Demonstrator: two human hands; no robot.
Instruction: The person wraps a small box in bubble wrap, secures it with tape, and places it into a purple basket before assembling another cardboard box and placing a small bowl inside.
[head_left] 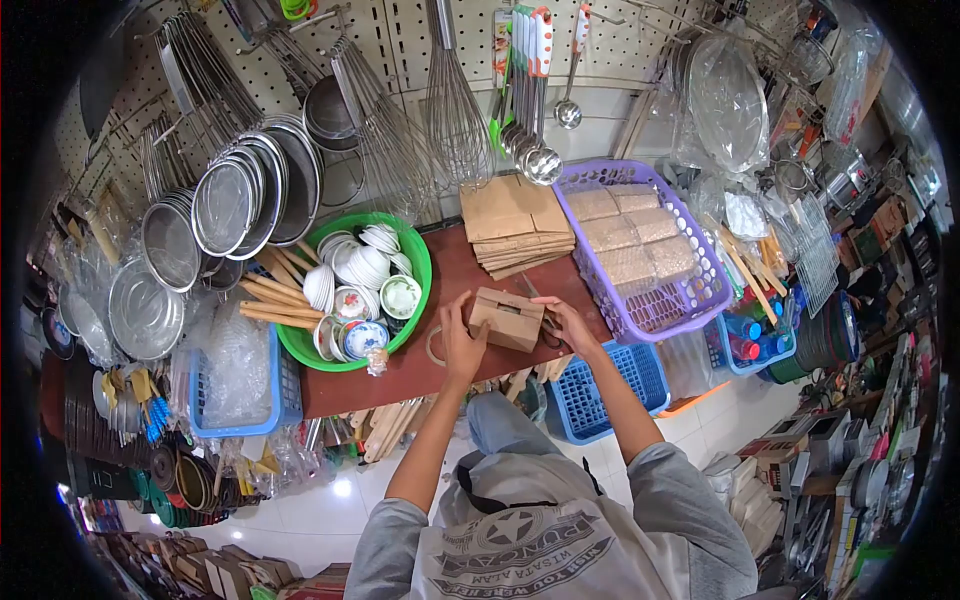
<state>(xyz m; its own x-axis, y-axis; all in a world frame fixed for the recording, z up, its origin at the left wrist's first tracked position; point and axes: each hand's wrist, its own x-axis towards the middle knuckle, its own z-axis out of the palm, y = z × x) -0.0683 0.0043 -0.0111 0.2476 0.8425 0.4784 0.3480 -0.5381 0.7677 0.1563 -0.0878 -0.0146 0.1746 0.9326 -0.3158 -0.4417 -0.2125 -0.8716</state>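
Observation:
A small brown cardboard box stands on the dark red tabletop, with a dark slot-like gap along its top. My left hand grips its left side, fingers bent around the edge. At the box's upper right corner, my right hand holds on with thumb and fingers. Just left of my left hand lies a tan ring that looks like a tape roll, partly covered. Flat folded brown cardboard pieces are stacked behind the box.
Left stands a green basin of small bowls, ladles and wooden rolling pins. A purple basket with wrapped brown blocks stands right, above a blue basket. Strainers, whisks and ladles hang overhead.

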